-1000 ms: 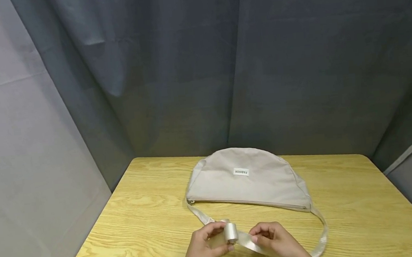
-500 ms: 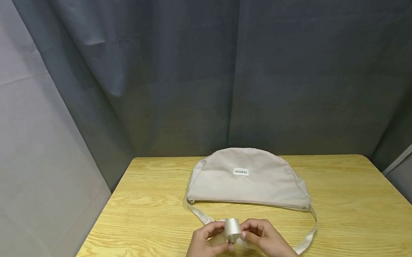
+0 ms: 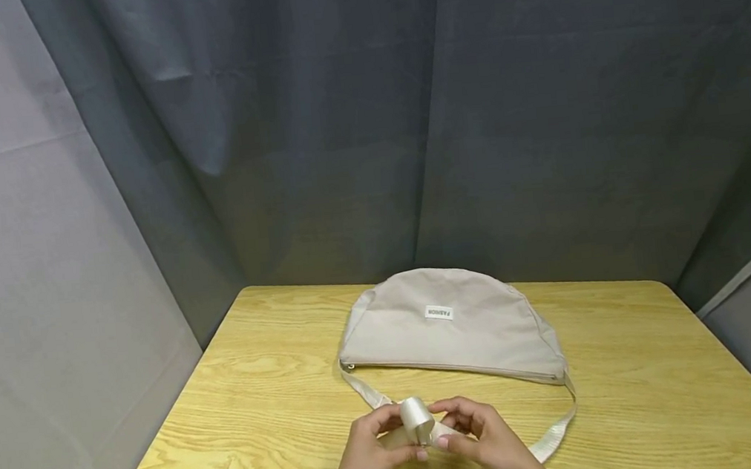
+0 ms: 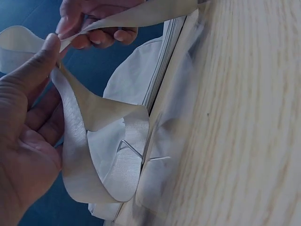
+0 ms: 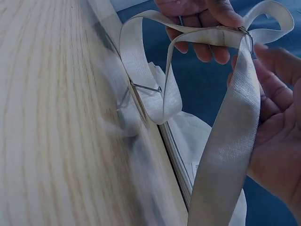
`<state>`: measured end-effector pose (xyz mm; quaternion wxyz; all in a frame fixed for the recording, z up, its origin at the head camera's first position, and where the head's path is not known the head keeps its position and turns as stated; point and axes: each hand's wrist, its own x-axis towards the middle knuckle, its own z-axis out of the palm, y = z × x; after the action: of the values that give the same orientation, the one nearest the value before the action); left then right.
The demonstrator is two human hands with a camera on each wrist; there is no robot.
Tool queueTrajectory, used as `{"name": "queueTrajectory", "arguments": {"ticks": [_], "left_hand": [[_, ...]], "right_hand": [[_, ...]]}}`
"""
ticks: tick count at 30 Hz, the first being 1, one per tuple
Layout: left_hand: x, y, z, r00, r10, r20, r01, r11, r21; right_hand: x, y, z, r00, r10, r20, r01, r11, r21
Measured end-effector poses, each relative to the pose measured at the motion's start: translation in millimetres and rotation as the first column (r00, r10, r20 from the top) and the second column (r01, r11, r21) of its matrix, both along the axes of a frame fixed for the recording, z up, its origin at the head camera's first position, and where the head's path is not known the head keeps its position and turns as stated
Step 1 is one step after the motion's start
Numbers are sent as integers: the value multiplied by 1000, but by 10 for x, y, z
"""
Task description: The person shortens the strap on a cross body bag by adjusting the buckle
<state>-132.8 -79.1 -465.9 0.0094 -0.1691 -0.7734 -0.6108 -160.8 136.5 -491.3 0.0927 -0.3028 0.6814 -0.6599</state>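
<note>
A beige half-moon bag (image 3: 455, 343) lies on the table with its zipper side toward me. Its webbing strap (image 3: 554, 438) runs forward to both hands. My left hand (image 3: 366, 455) pinches the strap at a small metal buckle (image 5: 245, 34), where a loop (image 3: 415, 416) of webbing stands up. Close beside it, my right hand (image 3: 487, 441) pinches the strap between thumb and fingers, right at the buckle. Below the left hand, another loop of webbing hangs in the left wrist view, with a thin metal ring (image 4: 130, 149) on it.
The wood-grain table (image 3: 242, 395) carries the bag near its back edge. Dark grey curtains (image 3: 340, 133) hang behind it, and a light grey panel (image 3: 52, 292) stands at the left.
My right hand has moved left toward the left hand, and the strap on the right has drawn inward. The upright loop has widened, then tilted slightly left. The bag stays put.
</note>
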Motion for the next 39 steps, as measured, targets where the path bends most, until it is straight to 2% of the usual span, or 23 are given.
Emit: {"name": "queueTrajectory", "arguments": {"ticks": [6, 12, 19, 23, 30, 39], "left_hand": [[-15, -18, -19, 1000, -9, -8, 9, 999, 54], [-30, -25, -39, 999, -34, 3, 34, 997, 71], [-127, -38, -258, 999, -46, 17, 45, 998, 52], [-133, -46, -327, 999, -33, -5, 34, 998, 46], [-105, -31, -340, 999, -34, -24, 35, 999, 40], [-116, -80, -300, 998, -26, -52, 26, 1000, -4]], "right_hand": [[18, -26, 29, 997, -40, -73, 46, 996, 78], [32, -66, 38, 995, -72, -66, 81, 986, 146], [36, -79, 15, 987, -98, -130, 119, 978, 169], [55, -87, -2, 986, -105, -130, 127, 976, 177], [87, -109, -12, 990, -118, -82, 135, 961, 242], [50, -86, 0, 967, -105, -230, 151, 970, 193]]}}
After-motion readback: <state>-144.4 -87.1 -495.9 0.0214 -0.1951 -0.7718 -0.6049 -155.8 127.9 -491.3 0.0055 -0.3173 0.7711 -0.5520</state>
